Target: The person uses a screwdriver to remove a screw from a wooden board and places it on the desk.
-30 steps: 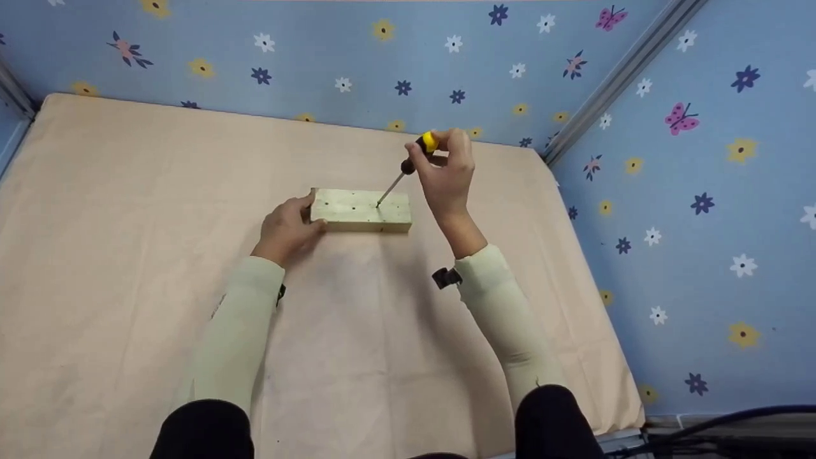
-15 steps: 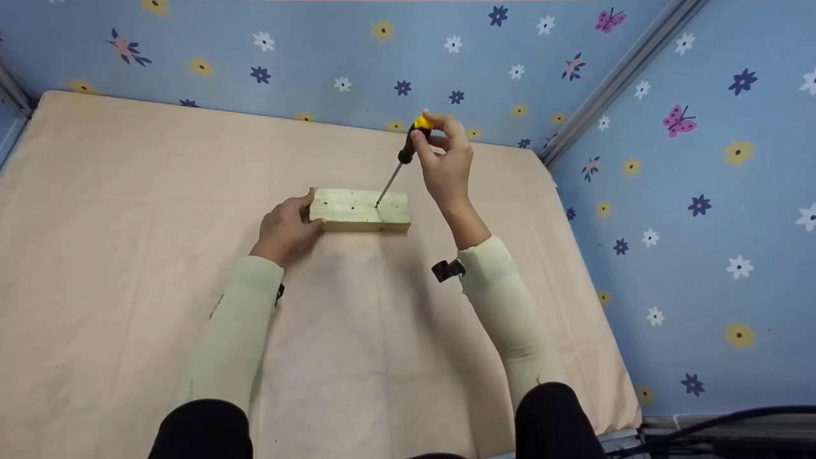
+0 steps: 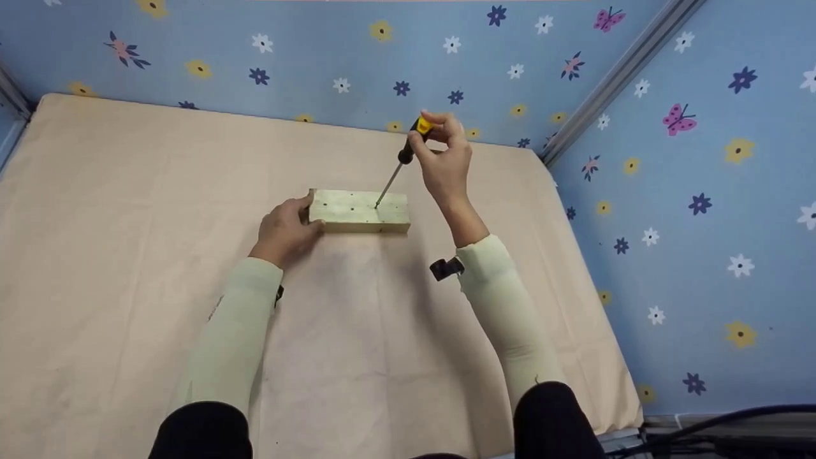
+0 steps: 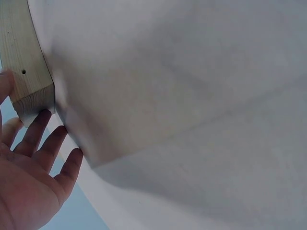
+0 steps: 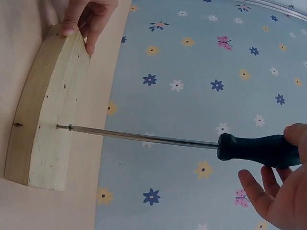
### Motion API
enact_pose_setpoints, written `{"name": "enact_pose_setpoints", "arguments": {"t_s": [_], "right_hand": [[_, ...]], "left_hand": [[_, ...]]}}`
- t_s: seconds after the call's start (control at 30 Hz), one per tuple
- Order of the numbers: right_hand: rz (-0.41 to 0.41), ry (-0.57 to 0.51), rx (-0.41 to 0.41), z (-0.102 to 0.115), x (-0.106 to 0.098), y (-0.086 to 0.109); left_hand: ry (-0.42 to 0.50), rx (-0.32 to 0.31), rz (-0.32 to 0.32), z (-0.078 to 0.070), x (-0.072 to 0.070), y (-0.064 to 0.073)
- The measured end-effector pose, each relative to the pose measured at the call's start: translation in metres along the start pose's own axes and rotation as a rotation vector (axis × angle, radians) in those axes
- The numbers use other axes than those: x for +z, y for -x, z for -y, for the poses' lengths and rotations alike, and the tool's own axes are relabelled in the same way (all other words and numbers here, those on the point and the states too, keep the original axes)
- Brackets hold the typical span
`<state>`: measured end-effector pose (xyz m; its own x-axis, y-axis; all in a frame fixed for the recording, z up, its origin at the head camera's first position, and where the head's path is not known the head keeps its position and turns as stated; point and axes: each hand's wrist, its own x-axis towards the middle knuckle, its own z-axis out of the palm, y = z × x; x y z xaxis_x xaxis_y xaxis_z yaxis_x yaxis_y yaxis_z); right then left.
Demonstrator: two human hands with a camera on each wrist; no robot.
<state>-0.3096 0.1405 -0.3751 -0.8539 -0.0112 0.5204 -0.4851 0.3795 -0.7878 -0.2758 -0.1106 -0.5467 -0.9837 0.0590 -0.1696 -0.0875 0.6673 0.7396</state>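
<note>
Wooden block [image 3: 358, 217], cropped in left wrist view, is gripped by left hand [image 3: 284, 231], while right hand [image 3: 447, 167] holds a screwdriver [image 3: 405, 155]

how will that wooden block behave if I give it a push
The block is probably stiff, being thick wood. Its flat faces suggest sliding rather than rolling. Lying long and low on the cloth, it seems unlikely to tip.

Left arm [image 3: 233, 331] and right arm [image 3: 513, 312] reach forward. The left hand [image 3: 284, 231] is low, thumb and fingers [image 4: 50, 144] parted in a grip; the right hand [image 3: 448, 164], higher, pinches with bent fingers [image 5: 256, 191].
</note>
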Motion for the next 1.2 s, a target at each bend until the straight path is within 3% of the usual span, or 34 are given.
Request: {"name": "enact_pose_setpoints", "arguments": {"t_s": [0.23, 0.4, 0.53, 0.7, 0.93, 1.2], "right_hand": [[0.082, -0.035, 0.027, 0.017, -0.001, 0.004], [0.059, -0.031, 0.025, 0.03, 0.0, 0.008], [0.039, 0.002, -0.01, 0.016, 0.003, 0.005], [0.09, -0.021, -0.041, -0.002, 0.007, 0.002], [0.099, -0.098, -0.02, -0.003, 0.009, 0.001], [0.063, -0.067, -0.067, -0.004, 0.011, -0.001]], "left_hand": [[-0.002, 0.017, -0.011, 0.0, 0.0, 0.0], [-0.03, 0.039, -0.012, -0.001, 0.001, -0.002], [-0.022, 0.03, -0.011, 0.0, 0.001, -0.002], [-0.021, 0.026, -0.008, 0.0, 0.0, -0.001], [-0.008, 0.027, -0.007, 0.0, 0.0, -0.002], [-0.01, 0.016, -0.017, 0.0, 0.0, 0.0]]}}
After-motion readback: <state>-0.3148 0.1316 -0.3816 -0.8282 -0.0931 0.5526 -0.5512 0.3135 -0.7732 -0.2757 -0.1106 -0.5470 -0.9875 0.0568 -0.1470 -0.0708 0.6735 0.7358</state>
